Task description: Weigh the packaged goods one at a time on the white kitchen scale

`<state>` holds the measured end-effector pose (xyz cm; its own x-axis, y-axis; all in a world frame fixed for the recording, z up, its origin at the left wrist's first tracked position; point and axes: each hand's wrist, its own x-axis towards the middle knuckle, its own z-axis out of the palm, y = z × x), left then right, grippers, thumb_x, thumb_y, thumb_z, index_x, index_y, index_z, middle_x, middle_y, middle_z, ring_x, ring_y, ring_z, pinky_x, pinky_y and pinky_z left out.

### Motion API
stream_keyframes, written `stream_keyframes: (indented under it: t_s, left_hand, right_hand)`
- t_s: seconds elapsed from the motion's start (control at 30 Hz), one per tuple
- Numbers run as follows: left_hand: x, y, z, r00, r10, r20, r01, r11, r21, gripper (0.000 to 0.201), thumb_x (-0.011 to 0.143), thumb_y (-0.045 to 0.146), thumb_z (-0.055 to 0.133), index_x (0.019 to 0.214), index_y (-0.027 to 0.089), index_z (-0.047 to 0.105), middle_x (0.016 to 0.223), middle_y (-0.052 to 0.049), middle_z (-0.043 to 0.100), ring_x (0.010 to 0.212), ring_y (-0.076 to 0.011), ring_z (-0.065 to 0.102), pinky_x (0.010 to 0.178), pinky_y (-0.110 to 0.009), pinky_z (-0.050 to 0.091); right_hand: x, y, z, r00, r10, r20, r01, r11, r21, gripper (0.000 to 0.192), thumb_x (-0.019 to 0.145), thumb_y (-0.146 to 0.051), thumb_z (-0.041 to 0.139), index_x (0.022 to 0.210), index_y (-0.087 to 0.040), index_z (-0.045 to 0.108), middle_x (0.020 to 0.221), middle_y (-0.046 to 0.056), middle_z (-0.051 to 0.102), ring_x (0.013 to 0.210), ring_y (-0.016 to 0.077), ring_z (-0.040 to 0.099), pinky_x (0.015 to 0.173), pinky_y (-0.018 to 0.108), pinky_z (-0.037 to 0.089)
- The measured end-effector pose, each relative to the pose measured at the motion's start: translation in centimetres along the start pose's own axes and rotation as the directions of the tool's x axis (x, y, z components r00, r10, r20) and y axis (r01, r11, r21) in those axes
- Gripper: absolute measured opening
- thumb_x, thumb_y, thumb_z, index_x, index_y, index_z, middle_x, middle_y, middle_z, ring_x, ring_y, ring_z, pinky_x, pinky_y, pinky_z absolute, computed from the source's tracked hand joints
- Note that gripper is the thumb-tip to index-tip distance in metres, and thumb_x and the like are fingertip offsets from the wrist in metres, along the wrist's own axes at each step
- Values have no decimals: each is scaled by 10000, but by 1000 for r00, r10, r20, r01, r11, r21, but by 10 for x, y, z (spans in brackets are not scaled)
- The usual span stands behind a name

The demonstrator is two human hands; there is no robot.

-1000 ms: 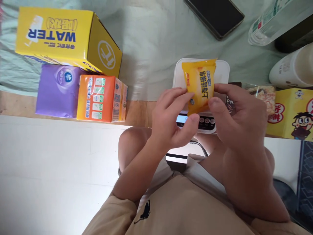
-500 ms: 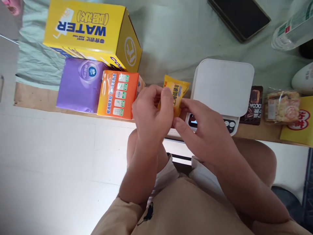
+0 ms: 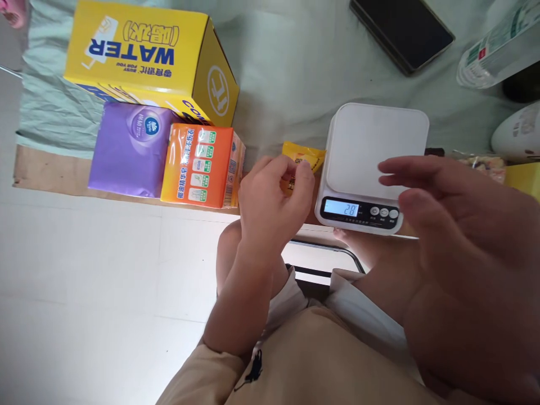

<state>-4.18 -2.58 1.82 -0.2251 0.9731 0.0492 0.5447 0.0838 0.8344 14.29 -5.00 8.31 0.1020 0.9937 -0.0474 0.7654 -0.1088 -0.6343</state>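
My left hand is closed, thumb and forefinger bent into a loop, around the near part of a small yellow soap packet. The packet's far end and some print show past the fingers; the rest is hidden. Just right of it stands a white kitchen scale with a bare plate and a lit display reading 28. My right hand is raised at the scale's right side, fingers and thumb apart, holding nothing.
On the left stand an orange soap pack, a purple tissue pack and a yellow box. A dark phone lies at the back. Bottles stand at the right, and my right hand partly covers a wrapped snack.
My right hand has left the soap packet and moved right, past the scale's display. My left hand stays at the packet, which now appears more tilted. The view has shifted slightly.
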Motion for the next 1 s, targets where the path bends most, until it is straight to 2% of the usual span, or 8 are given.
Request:
stream_keyframes:
  t_s: [0.13, 0.43, 0.6, 0.7, 0.77, 0.87, 0.93, 1.0]
  left_hand:
    - [0, 8, 3, 998, -5, 68, 1, 999, 53, 478, 1024, 367, 574, 624, 194, 377, 661, 9, 547, 653, -122, 446, 660, -345, 317]
    - [2, 21, 10, 996, -65, 65, 44, 959, 280, 528, 995, 363, 561, 599, 194, 255, 588, 10, 460, 588, -121, 328, 638, -378, 236]
    - [0, 14, 15, 999, -32, 32, 24, 971, 237, 500, 973, 349, 590, 568, 207, 334, 521, 17, 409, 542, -125, 338, 599, -379, 253]
    - [-2, 10, 21, 992, 81, -94, -68, 989, 130, 436, 978, 362, 614, 596, 230, 451, 535, 20, 476, 543, -137, 427, 574, -367, 320]
    - [-6, 11, 27, 957, 245, -155, -235, 969, 81, 343, 999, 290, 586, 664, 238, 539, 586, 15, 546, 588, -146, 506, 587, -352, 370]
    - [-12, 17, 40, 837, 531, -132, -533, 846, 26, 288, 998, 165, 547, 717, 224, 561, 590, 23, 550, 573, -125, 494, 561, -319, 368]
    - [-17, 21, 51, 770, 629, -106, -634, 773, -17, 269, 973, 140, 574, 716, 214, 544, 582, 31, 544, 544, -109, 471, 538, -303, 364]
    - [-20, 24, 62, 732, 672, -115, -680, 732, -49, 265, 948, 143, 603, 705, 213, 524, 569, 36, 532, 530, -107, 454, 525, -299, 363]
  right_hand:
    - [11, 21, -13, 986, 125, -105, -125, 992, 14, 337, 940, -444, 619, 1159, -304, 833, 1089, 64, 826, 888, 222, 745, 831, 470, 597]
    - [23, 69, -31, 973, 161, -166, -158, 987, 33, 266, 954, -455, 641, 1114, -350, 826, 999, 26, 824, 876, 248, 769, 821, 485, 626]
    - [26, 79, -44, 948, 199, -247, -217, 975, -50, 237, 999, -419, 594, 1130, -379, 788, 1074, 29, 813, 975, 285, 774, 848, 508, 627]
    - [26, 74, -46, 949, 247, -198, -279, 948, -151, 263, 962, -368, 624, 1167, -334, 785, 1082, 65, 809, 960, 285, 762, 915, 539, 619]
    - [27, 73, -43, 966, 225, -130, -246, 952, -184, 341, 944, -330, 627, 1257, -310, 764, 1086, 88, 804, 919, 277, 752, 936, 555, 615]
    - [34, 79, -35, 988, 157, -8, -155, 966, -206, 447, 917, -305, 652, 1358, -277, 716, 1092, 109, 802, 889, 289, 743, 1002, 626, 597]
    - [40, 83, -29, 985, 166, 54, -148, 956, -252, 501, 883, -311, 688, 1381, -253, 708, 1156, 136, 804, 973, 332, 756, 1049, 669, 577]
    - [44, 86, -23, 977, 202, 70, -171, 933, -317, 570, 857, -316, 711, 1422, -241, 696, 1282, 166, 788, 1137, 398, 747, 1075, 687, 560]
